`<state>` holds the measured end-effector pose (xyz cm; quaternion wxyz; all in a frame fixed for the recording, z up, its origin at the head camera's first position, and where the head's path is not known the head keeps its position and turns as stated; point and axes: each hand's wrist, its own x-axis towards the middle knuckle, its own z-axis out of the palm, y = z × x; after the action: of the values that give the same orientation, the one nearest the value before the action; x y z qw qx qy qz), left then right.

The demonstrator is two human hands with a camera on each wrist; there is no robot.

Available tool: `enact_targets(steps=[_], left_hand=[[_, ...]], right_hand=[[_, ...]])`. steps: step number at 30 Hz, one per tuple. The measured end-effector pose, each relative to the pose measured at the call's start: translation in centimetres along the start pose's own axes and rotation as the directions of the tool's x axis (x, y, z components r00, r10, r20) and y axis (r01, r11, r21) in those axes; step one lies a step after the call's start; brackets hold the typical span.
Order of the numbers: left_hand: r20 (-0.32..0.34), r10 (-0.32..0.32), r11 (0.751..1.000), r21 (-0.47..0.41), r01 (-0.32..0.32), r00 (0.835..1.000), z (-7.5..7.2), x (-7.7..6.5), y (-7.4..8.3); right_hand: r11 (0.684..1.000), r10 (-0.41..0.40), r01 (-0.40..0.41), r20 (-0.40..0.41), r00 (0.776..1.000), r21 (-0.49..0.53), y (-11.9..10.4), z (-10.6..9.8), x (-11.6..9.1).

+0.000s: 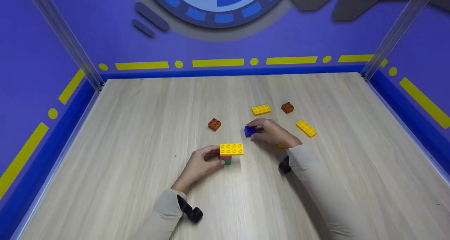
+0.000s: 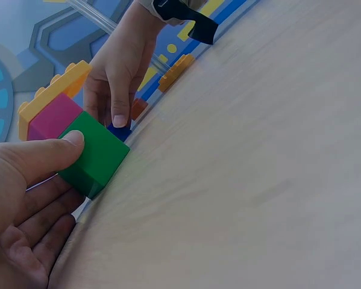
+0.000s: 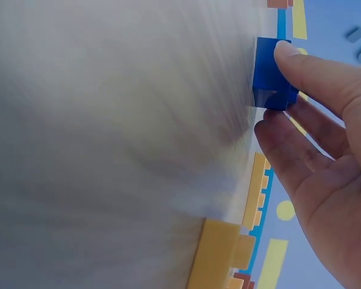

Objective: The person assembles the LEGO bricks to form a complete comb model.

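Note:
My left hand (image 1: 201, 163) grips a small stack of toy bricks standing on the table. The stack has a green brick (image 2: 97, 153) at the bottom, a magenta brick (image 2: 55, 117) on it, and a yellow eight-stud brick (image 1: 231, 149) on top, jutting out to the right. In the left wrist view the thumb presses the green side. Farther back and to the right, my right hand (image 1: 272, 131) pinches a blue brick (image 1: 249, 131) between thumb and fingers. The blue brick (image 3: 272, 72) sits at the table surface in the right wrist view.
One brown brick (image 1: 214, 124) lies left of the right hand, another brown brick (image 1: 287, 107) at the back right. Yellow bricks lie behind (image 1: 261, 109) and right of that hand; another yellow brick (image 1: 281, 146) is mostly hidden under the wrist. Blue-purple walls (image 1: 225, 50) bound the table.

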<state>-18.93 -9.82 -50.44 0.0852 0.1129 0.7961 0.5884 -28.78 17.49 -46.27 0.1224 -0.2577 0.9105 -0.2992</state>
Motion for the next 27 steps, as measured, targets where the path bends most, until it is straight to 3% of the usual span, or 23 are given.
enact_targets(steps=[15, 27], left_hand=[[0.006, 0.001, 1.000, 0.022, -0.001, 1.000, -0.14, -0.03, -0.03], [0.005, -0.007, 1.000, 0.011, 0.007, 1.000, -0.02, -0.28, 0.69]], right_hand=[[0.999, 0.038, -0.038, -0.007, 0.999, 0.036, -0.19, 0.21, -0.04], [1.000, -0.006, 0.007, -0.029, 1.000, 0.017, -0.21, 0.32, -0.16]])
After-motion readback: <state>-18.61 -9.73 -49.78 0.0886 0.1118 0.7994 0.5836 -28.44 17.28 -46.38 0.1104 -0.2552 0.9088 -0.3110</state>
